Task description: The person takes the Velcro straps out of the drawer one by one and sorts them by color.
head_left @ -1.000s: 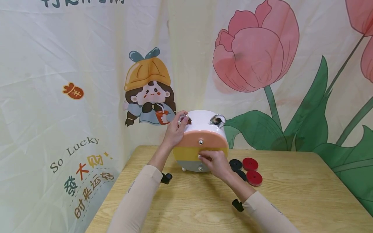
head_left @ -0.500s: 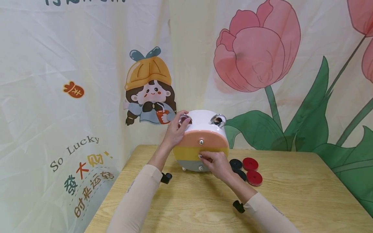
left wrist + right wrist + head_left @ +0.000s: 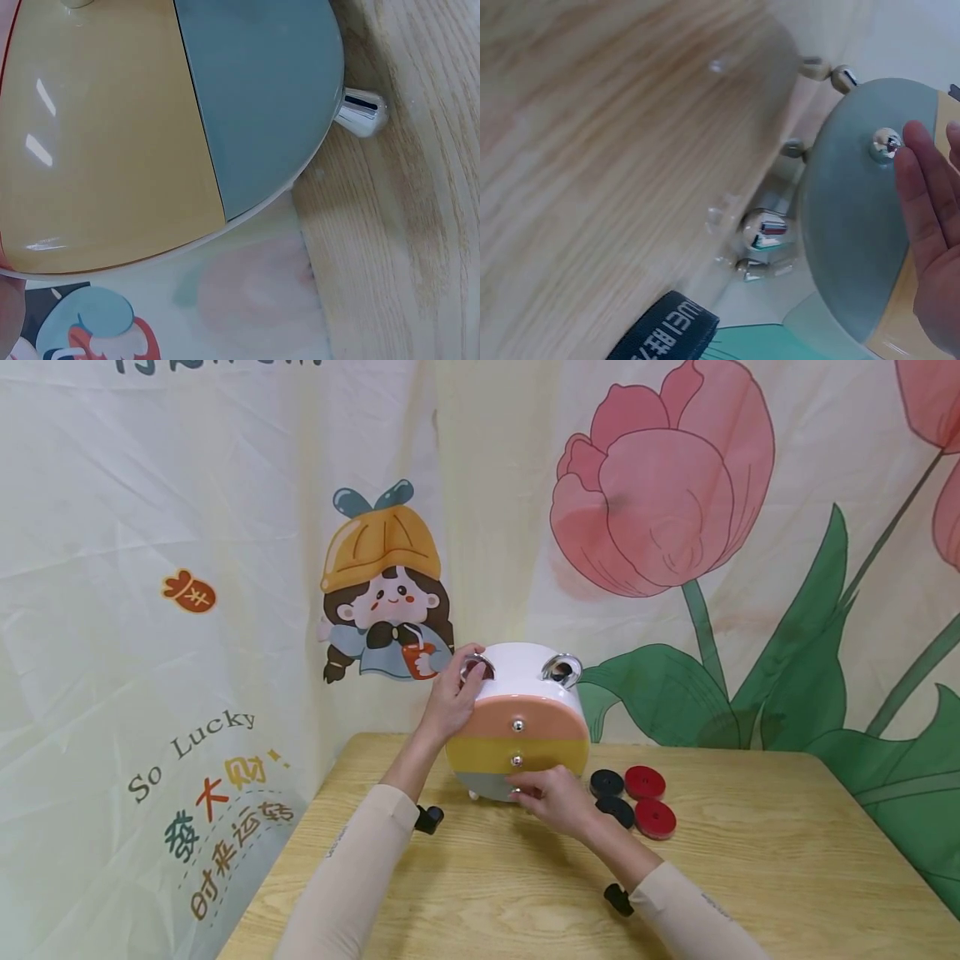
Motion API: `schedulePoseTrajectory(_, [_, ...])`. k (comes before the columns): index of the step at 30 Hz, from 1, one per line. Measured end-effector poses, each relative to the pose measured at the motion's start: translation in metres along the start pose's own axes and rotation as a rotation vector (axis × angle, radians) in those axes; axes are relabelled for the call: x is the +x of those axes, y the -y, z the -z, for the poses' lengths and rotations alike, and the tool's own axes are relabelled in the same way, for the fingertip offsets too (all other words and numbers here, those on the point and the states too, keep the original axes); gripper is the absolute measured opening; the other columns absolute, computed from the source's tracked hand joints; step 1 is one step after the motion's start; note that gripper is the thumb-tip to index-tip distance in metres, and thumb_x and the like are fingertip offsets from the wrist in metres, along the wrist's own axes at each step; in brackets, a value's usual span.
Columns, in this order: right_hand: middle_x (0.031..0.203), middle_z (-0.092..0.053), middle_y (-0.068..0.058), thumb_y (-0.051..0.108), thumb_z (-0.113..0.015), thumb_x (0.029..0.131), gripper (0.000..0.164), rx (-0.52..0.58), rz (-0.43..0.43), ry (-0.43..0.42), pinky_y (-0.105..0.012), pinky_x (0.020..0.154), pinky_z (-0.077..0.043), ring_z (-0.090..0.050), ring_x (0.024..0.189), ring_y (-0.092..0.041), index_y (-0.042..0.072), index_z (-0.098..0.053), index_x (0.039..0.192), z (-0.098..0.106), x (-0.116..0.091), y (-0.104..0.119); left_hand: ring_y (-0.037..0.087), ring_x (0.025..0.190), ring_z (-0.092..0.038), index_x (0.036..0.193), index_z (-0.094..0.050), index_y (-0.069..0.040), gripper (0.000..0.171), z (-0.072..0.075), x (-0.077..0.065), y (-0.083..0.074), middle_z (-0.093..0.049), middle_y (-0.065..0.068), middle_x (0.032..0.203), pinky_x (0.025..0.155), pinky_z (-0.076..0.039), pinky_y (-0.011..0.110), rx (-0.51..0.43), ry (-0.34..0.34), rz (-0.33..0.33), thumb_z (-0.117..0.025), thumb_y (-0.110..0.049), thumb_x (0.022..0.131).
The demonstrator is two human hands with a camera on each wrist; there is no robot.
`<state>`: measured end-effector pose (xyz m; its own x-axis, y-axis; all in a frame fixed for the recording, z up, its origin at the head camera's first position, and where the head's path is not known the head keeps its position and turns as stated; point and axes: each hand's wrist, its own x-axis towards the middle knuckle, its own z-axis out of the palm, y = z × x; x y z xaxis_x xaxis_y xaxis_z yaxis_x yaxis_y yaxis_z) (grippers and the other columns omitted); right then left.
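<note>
A rounded white box [image 3: 517, 672] stands on the table with three coloured drawer fronts, orange, yellow and blue-grey, each with a silver knob. My left hand [image 3: 452, 697] holds its upper left side, thumb at the left silver ring [image 3: 471, 662] on top; the fingers behind are hidden. My right hand [image 3: 558, 797] is at the bottom drawer [image 3: 480, 783], thumb and index finger parted around its knob. In the right wrist view, straight fingertips sit right at that bottom knob [image 3: 886, 144]. The middle knob [image 3: 517, 761] is uncovered. All drawers appear closed.
Right of the box lie two black discs [image 3: 607, 783] and two red discs [image 3: 644, 782] on the wooden table [image 3: 750, 860]. A printed curtain [image 3: 510, 527] hangs behind. Short silver feet [image 3: 363, 112] hold the box off the tabletop.
My right hand has left the middle knob and moved down to the bottom one. My left hand stays on the box's upper left side.
</note>
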<state>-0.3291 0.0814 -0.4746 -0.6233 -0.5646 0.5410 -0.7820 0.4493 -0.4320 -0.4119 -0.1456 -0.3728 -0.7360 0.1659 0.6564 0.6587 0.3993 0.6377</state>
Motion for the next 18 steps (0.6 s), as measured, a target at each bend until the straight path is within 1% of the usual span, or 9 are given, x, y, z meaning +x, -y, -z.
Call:
schedulePoseTrajectory(2, [0.083, -0.077, 0.002, 0.012, -0.081, 0.090, 0.021, -0.023, -0.007, 0.004, -0.017, 0.062, -0.051, -0.063, 0.065, -0.002, 0.010, -0.081, 0.111, -0.001, 0.000, -0.001, 0.025, 0.106, -0.060, 0.140, -0.053, -0.019, 0.032, 0.000, 0.000, 0.000, -0.069, 0.009, 0.117, 0.086, -0.048, 0.039, -0.003, -0.003, -0.005, -0.050, -0.029, 0.110])
schedulePoseTrajectory(6, [0.090, -0.080, 0.000, 0.013, -0.081, 0.090, 0.020, -0.059, -0.022, 0.010, -0.017, 0.064, -0.052, -0.068, 0.071, -0.003, 0.011, -0.081, 0.110, -0.004, 0.000, -0.004, 0.025, 0.108, -0.059, 0.141, -0.052, -0.020, 0.033, -0.001, 0.000, -0.001, -0.067, 0.009, 0.120, 0.090, -0.048, 0.040, -0.008, -0.004, 0.003, -0.050, -0.030, 0.110])
schedulePoseTrajectory(11, [0.095, -0.081, -0.002, 0.017, -0.082, 0.090, 0.017, -0.107, -0.059, 0.015, -0.021, 0.067, -0.055, -0.071, 0.077, -0.005, 0.012, -0.082, 0.106, -0.007, 0.000, -0.006, 0.023, 0.102, -0.059, 0.140, -0.052, -0.021, 0.032, -0.001, 0.000, 0.000, -0.068, 0.007, 0.115, 0.085, -0.047, 0.035, -0.014, -0.002, -0.004, -0.052, -0.030, 0.109])
schedulePoseTrajectory(14, [0.093, -0.080, 0.000, 0.018, -0.083, 0.089, 0.013, -0.132, -0.090, 0.022, -0.023, 0.067, -0.055, -0.070, 0.076, -0.006, 0.014, -0.083, 0.102, -0.009, 0.001, -0.007, 0.021, 0.096, -0.059, 0.140, -0.052, -0.020, 0.032, -0.001, 0.000, 0.001, -0.068, 0.006, 0.112, 0.081, -0.047, 0.032, -0.015, -0.001, -0.011, -0.053, -0.029, 0.109])
schedulePoseTrajectory(18, [0.092, -0.080, 0.003, 0.018, -0.083, 0.089, 0.011, -0.148, -0.122, 0.027, -0.023, 0.067, -0.055, -0.070, 0.077, -0.006, 0.016, -0.083, 0.100, -0.011, 0.001, -0.008, 0.020, 0.095, -0.058, 0.139, -0.051, -0.021, 0.032, -0.001, -0.001, 0.000, -0.068, 0.004, 0.111, 0.080, -0.046, 0.031, -0.023, 0.007, -0.007, -0.053, -0.030, 0.109])
